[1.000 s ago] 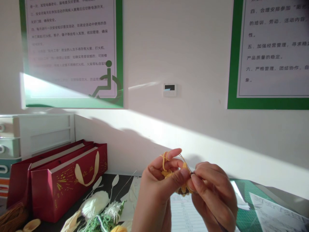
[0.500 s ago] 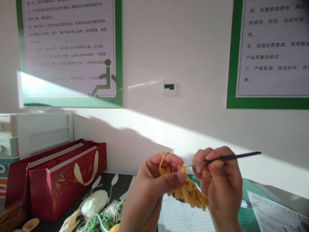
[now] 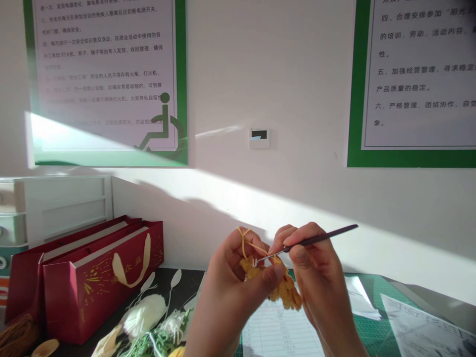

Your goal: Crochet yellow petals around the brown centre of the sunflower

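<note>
In the head view, my left hand (image 3: 238, 282) pinches a ruffled piece of yellow crochet work (image 3: 286, 292) between thumb and fingers. A strand of yellow yarn (image 3: 248, 240) loops over my left index finger. My right hand (image 3: 312, 263) grips a crochet hook (image 3: 320, 238) by its dark handle, much like a pen. The hook's thin metal shaft points left and crosses the upper edge of the crochet work, its tip close to the left fingers. Part of the yellow piece is hidden behind my left thumb.
Red gift bags (image 3: 104, 277) stand on the left beside white drawers (image 3: 70, 203). A ball of white yarn (image 3: 145, 315) and green yarn (image 3: 159, 342) lie on the dark table. Printed paper (image 3: 282, 327) and a green cutting mat (image 3: 375, 292) lie beneath and right of my hands.
My right hand has moved left with the crochet hook, whose shaft now reaches over the crochet work. The yarn from my left index finger now stretches toward the hook.
</note>
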A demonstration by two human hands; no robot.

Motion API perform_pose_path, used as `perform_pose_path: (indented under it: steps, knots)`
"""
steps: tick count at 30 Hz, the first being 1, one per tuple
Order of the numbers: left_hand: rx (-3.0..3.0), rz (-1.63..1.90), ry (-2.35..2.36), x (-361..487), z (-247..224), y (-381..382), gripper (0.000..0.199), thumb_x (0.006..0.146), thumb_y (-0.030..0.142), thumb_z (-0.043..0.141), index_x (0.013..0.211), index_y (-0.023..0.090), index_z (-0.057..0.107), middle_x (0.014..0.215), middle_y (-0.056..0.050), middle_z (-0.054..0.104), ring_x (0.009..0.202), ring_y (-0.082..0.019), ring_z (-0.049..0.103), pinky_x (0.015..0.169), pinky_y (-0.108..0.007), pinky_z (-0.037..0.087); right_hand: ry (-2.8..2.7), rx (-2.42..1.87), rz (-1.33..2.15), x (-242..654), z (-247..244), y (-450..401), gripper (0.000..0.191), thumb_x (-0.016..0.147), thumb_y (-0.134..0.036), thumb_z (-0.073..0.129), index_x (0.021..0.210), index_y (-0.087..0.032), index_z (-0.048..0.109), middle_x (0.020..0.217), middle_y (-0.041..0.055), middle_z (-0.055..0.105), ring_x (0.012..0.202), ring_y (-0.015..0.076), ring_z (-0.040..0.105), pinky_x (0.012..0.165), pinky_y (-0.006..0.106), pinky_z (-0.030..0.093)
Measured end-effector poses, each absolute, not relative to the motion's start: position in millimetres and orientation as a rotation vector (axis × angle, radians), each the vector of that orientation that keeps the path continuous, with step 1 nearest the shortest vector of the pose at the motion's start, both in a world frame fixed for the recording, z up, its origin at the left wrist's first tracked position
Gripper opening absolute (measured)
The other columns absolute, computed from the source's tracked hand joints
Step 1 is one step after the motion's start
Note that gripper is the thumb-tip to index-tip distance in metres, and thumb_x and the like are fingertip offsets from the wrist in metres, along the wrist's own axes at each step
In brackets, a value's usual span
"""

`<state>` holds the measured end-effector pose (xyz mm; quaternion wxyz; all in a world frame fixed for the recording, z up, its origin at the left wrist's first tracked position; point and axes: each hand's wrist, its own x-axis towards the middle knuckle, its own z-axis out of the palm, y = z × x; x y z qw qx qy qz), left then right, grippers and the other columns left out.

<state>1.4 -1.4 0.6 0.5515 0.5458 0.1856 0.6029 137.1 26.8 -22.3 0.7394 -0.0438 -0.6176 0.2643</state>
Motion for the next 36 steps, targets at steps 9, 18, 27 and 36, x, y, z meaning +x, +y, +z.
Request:
perform_pose_path:
  steps: [9, 18, 27, 36]
  knots:
    - [1.371, 1.315, 0.411, -7.1, 5.3, -4.0, 0.054, 0.074, 0.019, 0.092, 0.123, 0.025, 0.07, 0.09, -0.004, 0.072, 0.08, -0.02, 0.068, 0.07, -0.03, 0.056, -1.192, -0.214, 0.601, 141.7, -20.6, 26.3, 0.013, 0.096, -0.036, 0.067, 0.091, -0.025, 0.063, 0.077, 0.0002, 0.07, 0.07, 0.016, 0.064, 0.067, 0.029, 0.053]
    - [1.329, 1.328, 0.416, -10.5, 5.4, -2.0, 0.041, 0.069, 0.016, 0.093, 0.106, 0.022, 0.078, 0.08, -0.001, 0.071, 0.073, -0.016, 0.065, 0.065, -0.025, 0.054, -1.325, -0.135, 0.549, 151.1, -21.4, 30.8, 0.016, 0.101, -0.041, 0.06, 0.095, -0.027, 0.058, 0.073, -0.0013, 0.071, 0.071, 0.0169, 0.066, 0.066, 0.03, 0.051]
    - [1.326, 1.288, 0.388, -12.8, 5.6, 1.6, 0.038, 0.07, 0.015, 0.093, 0.104, 0.02, 0.078, 0.083, -0.003, 0.073, 0.07, -0.013, 0.065, 0.064, -0.022, 0.052, -1.429, -0.084, 0.429, 159.2, -19.1, 29.1, 0.008, 0.103, -0.034, 0.058, 0.101, -0.027, 0.058, 0.076, 0.0008, 0.074, 0.072, 0.0187, 0.067, 0.065, 0.033, 0.053]
    - [1.348, 1.313, 0.448, -11.3, 3.9, 1.9, 0.04, 0.07, 0.018, 0.093, 0.106, 0.02, 0.076, 0.08, -0.002, 0.071, 0.073, -0.016, 0.064, 0.066, -0.028, 0.052, -1.512, -0.117, 0.185, 161.7, -18.2, 18.9, 0.004, 0.103, -0.026, 0.058, 0.103, -0.025, 0.061, 0.084, 0.0032, 0.076, 0.076, 0.0202, 0.069, 0.069, 0.038, 0.054]
